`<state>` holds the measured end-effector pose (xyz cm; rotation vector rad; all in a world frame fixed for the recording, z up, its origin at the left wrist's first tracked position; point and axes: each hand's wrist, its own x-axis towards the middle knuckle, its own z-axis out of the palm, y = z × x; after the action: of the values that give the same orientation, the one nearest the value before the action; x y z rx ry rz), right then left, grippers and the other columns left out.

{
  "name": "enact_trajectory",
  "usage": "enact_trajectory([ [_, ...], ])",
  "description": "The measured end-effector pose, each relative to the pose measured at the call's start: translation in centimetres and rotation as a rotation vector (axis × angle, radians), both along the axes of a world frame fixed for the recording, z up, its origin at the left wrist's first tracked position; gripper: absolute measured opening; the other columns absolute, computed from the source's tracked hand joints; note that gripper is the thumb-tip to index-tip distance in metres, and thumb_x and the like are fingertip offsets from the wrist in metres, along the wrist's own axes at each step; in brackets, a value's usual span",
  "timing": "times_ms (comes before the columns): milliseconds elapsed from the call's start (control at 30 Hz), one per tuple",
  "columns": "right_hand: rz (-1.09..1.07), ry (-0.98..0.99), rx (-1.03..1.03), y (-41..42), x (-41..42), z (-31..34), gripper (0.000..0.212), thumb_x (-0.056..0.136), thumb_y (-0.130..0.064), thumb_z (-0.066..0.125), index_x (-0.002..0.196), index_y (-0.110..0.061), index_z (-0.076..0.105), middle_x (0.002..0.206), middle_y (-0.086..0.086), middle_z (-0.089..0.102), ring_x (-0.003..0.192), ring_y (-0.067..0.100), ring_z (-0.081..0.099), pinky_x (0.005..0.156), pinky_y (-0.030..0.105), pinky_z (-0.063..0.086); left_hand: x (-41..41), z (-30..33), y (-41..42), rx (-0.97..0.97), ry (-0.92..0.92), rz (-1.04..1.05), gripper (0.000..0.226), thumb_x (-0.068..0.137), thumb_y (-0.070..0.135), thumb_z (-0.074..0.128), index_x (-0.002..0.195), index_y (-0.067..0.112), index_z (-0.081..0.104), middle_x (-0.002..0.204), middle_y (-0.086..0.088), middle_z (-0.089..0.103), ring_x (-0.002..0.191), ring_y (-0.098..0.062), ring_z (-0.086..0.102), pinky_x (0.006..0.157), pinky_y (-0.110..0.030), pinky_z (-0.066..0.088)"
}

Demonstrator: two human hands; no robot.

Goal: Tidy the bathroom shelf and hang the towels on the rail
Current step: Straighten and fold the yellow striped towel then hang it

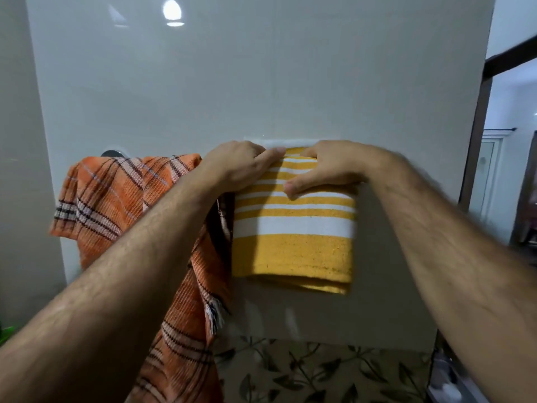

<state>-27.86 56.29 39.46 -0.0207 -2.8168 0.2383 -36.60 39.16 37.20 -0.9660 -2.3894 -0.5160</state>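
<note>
Glossy pale wall (232,82) with lamp reflection (172,10), dark door frame (476,135) right, leaf-patterned surface (319,370) below

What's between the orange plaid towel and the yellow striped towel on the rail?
In the head view, only the left hand: it sits between the orange plaid woven towel and the yellow-and-white striped terry towel, fingers on the striped one's top edge.

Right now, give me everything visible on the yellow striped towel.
The yellow striped towel looks like terry cloth, yellow with white bands of differing widths. It is folded and hangs over the rail against the pale wall, its doubled lower edge level. The rail under it is hidden. The left hand holds its upper left corner; the right hand grips its top, thumb pressed on the front. The orange checked towel hangs right beside its left edge.
</note>
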Motion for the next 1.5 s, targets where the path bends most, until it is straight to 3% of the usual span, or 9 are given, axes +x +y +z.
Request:
enact_trajectory([
  [200, 0.000, -0.497, -0.295, 0.8, -1.4, 1.9, 0.072, 0.057, -0.054, 0.081, 0.114, -0.013, 0.071, 0.104, 0.005, 0.077, 0.093, 0.023, 0.074, 0.090, 0.038, 0.056, -0.8, 2.2, -0.2, -0.105, -0.400, -0.091, 0.102, 0.046, 0.102, 0.038, 0.107, 0.027, 0.071, 0.117, 0.001, 0.068, 0.104, -0.021, 0.065, 0.104, -0.044, 0.045],
  [333, 0.025, -0.503, -0.332, 0.7, -1.4, 1.9, 0.067, 0.061, -0.052, 0.075, 0.113, -0.010, 0.070, 0.101, 0.005, 0.077, 0.085, 0.018, 0.075, 0.074, 0.030, 0.059, -2.0, 2.5, 0.0, -0.132, -0.477, -0.114, 0.114, 0.031, 0.102, 0.039, 0.108, 0.024, 0.069, 0.116, 0.002, 0.068, 0.105, -0.022, 0.065, 0.105, -0.044, 0.044],
  [533, -0.005, 0.137, 0.058, 0.5, -0.6, -0.7, 0.052, 0.059, -0.058, 0.083, 0.094, -0.023, 0.068, 0.089, -0.006, 0.071, 0.083, 0.016, 0.066, 0.074, 0.032, 0.053, -1.6, 0.3, -0.6, -0.043, -0.062, -0.122, 0.075, 0.049, 0.092, 0.044, 0.091, 0.032, 0.060, 0.083, 0.010, 0.062, 0.086, -0.016, 0.060, 0.069, -0.030, 0.042],
  [733, -0.086, 0.988, 0.229, 1.1, 0.1, -7.1, 0.060, 0.060, -0.062, 0.074, 0.106, -0.023, 0.064, 0.108, 0.004, 0.062, 0.106, 0.029, 0.054, 0.084, 0.038, 0.039, 0.0, -5.4, -0.3, 0.625, 0.556, -0.182, 0.048, 0.070, 0.048, 0.077, 0.099, 0.014, 0.061, 0.103, -0.008, 0.058, 0.096, -0.023, 0.056, 0.084, -0.036, 0.045],
  [867, -0.231, 1.335, -0.189, 0.2, 0.0, -12.9, 0.057, 0.067, -0.052, 0.079, 0.098, -0.013, 0.053, 0.100, 0.009, 0.058, 0.096, 0.031, 0.053, 0.080, 0.043, 0.043, 1.8, -10.3, 0.9, 0.853, 0.178, -0.112, 0.036, 0.080, 0.045, 0.074, 0.093, 0.019, 0.052, 0.092, 0.000, 0.056, 0.082, -0.012, 0.052, 0.074, -0.030, 0.046],
  [1067, 0.091, 0.707, -1.013, 1.1, -0.1, -13.4, 0.070, 0.057, -0.058, 0.086, 0.110, -0.022, 0.058, 0.104, -0.007, 0.071, 0.094, 0.011, 0.070, 0.086, 0.039, 0.058, 0.5, -9.1, 0.2, 0.841, -0.312, -0.138, 0.056, 0.079, 0.062, 0.065, 0.111, 0.017, 0.053, 0.103, 0.006, 0.060, 0.095, -0.012, 0.060, 0.076, -0.024, 0.045],
  [1167, 0.321, 0.474, -1.116, 1.7, 0.4, -12.0, 0.059, 0.060, -0.042, 0.084, 0.110, -0.016, 0.067, 0.112, 0.007, 0.074, 0.101, 0.018, 0.072, 0.091, 0.042, 0.057, 0.4, -9.2, 0.5, 0.881, -0.254, -0.206, 0.046, 0.076, 0.071, 0.061, 0.095, 0.029, 0.061, 0.093, 0.013, 0.066, 0.091, -0.008, 0.066, 0.078, -0.025, 0.052],
  [1267, 0.365, 0.306, -1.188, 2.5, 0.8, -11.4, 0.050, 0.064, -0.025, 0.081, 0.111, -0.010, 0.069, 0.114, 0.010, 0.073, 0.103, 0.022, 0.071, 0.092, 0.042, 0.056, 0.8, -10.2, 1.6, 0.998, -0.340, -0.268, 0.067, 0.068, 0.077, 0.062, 0.111, 0.027, 0.053, 0.102, 0.015, 0.063, 0.100, -0.009, 0.064, 0.088, -0.032, 0.051],
  [1500, 0.199, 0.459, -1.099, 4.0, 1.0, -11.7, 0.033, 0.076, -0.024, 0.082, 0.105, -0.013, 0.071, 0.100, 0.002, 0.077, 0.093, 0.016, 0.073, 0.080, 0.033, 0.058, 2.0, -10.5, 2.8, 0.996, -0.415, -0.175, 0.093, 0.068, 0.063, 0.075, 0.134, 0.015, 0.030, 0.110, 0.006, 0.059, 0.104, -0.019, 0.062, 0.089, -0.034, 0.049],
])
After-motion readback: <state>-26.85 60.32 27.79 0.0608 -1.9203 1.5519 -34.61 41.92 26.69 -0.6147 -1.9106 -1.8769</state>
